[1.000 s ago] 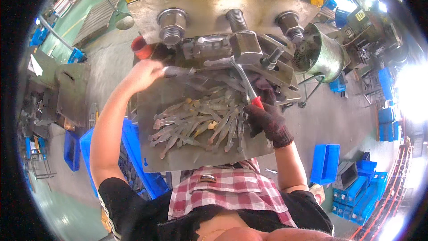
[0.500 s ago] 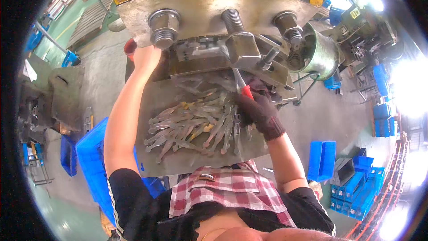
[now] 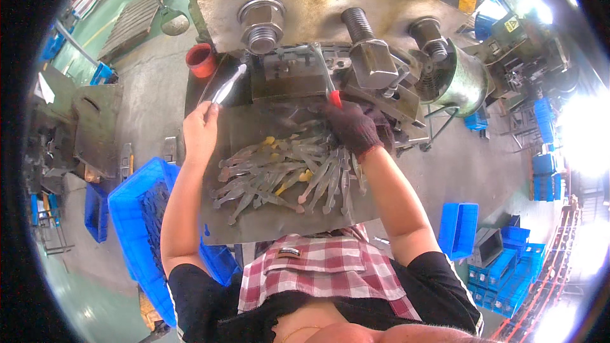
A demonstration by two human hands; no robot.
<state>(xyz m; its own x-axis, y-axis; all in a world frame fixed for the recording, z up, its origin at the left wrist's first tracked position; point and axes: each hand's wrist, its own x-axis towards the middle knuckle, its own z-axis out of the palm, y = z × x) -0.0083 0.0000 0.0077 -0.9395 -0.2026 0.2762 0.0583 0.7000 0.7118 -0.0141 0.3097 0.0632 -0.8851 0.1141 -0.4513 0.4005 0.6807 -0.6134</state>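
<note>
My bare left hand (image 3: 201, 132) pinches the lower end of a shiny, elongated metal blank (image 3: 230, 84), which points up and to the right beside the press die (image 3: 289, 75). In a dark knitted glove, my right hand (image 3: 353, 128) is closed round red-handled tongs (image 3: 325, 76). Their long metal jaws reach up to the die; whether they grip anything there is too blurred to tell. Below both hands, a loose heap of similar metal blanks (image 3: 273, 174) lies on the metal worktable (image 3: 219, 225), some with yellowish patches.
Over the die hangs a thick press plate (image 3: 311, 3) with large bolts and a striped yellow-black edge. A red cup (image 3: 201, 60) stands left of the die. One blue crate (image 3: 130, 206) holding dark parts is at my left; another blue bin (image 3: 459, 230) lies to the right.
My left hand has drawn back toward me from beside the red cup, and the shiny blank now shows in it. My right hand and the tongs have shifted slightly up and left.
</note>
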